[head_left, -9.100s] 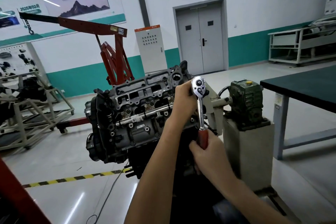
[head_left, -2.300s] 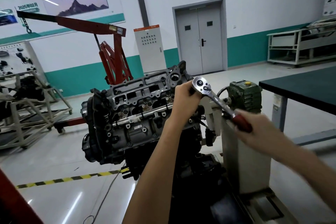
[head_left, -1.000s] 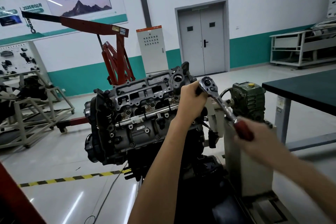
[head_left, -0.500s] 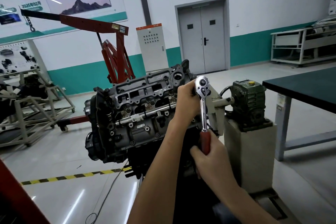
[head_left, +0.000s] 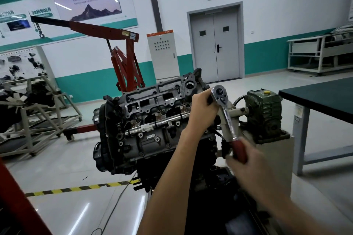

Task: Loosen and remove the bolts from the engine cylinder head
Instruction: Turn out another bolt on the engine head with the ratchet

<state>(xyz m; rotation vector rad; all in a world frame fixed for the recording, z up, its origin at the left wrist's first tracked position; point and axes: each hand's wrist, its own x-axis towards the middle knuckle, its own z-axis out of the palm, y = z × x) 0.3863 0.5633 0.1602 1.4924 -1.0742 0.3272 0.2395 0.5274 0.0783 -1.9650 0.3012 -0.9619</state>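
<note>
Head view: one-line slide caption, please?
Left hand steadies the ratchet wrench head at the cylinder head while the right hand grips its red handle.

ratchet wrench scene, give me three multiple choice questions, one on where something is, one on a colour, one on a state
1. Where is the left hand?
A. at the head of the ratchet wrench, by the engine
B. on the dark table
C. on the red crane

2. What colour is the wrench grip?
A. yellow
B. red
C. blue

3. How does the wrench handle lie?
A. straight up
B. level
C. slanting down and right to the right hand

Answers: 1 A, the hand is closed just left of the chrome head. 2 B, the grip in the right hand is dark red. 3 C, the chrome shaft runs from the head down into the blurred right hand.
</note>
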